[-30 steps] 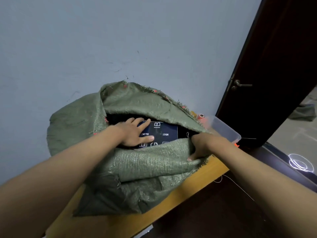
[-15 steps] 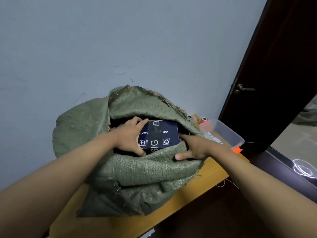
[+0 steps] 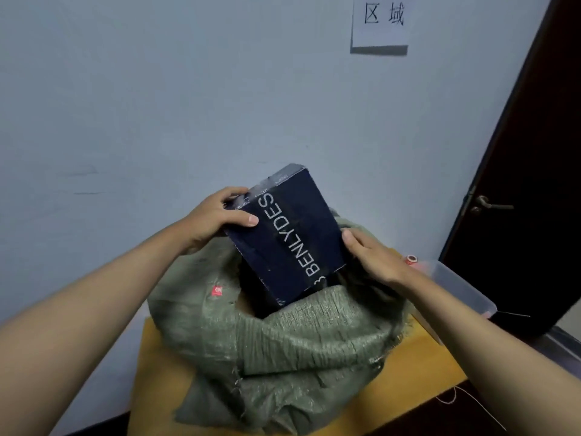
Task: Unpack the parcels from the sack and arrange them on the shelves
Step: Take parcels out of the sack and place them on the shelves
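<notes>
- Now both hands hold a dark blue box tilted, above the open mouth of the green woven sack.
- Left hand: fingers clamped on box's upper left edge, thumb on its front face.
- Right hand: fingers wrapped round box's right edge.
- Sack sits on yellow surface against the wall.
- Clear plastic bin just right of sack.

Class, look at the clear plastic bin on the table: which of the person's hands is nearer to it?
Right. The right hand grips the dark box's right edge, closer to the clear plastic bin; the left hand holds the far edge.
</notes>
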